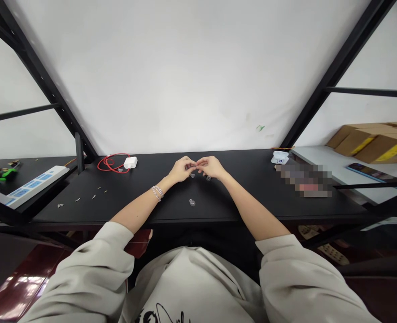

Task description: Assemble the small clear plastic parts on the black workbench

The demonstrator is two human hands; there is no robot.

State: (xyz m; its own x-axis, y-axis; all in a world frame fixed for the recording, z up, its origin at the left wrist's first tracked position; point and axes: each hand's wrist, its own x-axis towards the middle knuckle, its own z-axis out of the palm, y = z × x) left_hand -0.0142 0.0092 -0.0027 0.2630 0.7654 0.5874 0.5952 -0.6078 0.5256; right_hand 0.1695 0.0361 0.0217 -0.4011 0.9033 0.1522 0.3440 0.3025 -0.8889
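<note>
My left hand (pixel 182 169) and my right hand (pixel 212 167) meet over the middle of the black table (pixel 164 202). Both sets of fingers are pinched together at the same spot. What sits between the fingertips is too small to make out. Just below the left fingers lies a small grey piece (pixel 192 175). Another small dark-grey piece (pixel 208 178) rests under the right hand. Closer to the front edge is a small, round, clear-looking piece (pixel 192 202), touched by neither hand.
A red cable (pixel 108 164) with a white charger (pixel 130 162) lies back left. Several pale scraps (pixel 93 196) are scattered at left, near a white power strip (pixel 38 186). At right stand a small white case (pixel 280 157) and a blurred-out item (pixel 306 180). Black frame posts flank the table.
</note>
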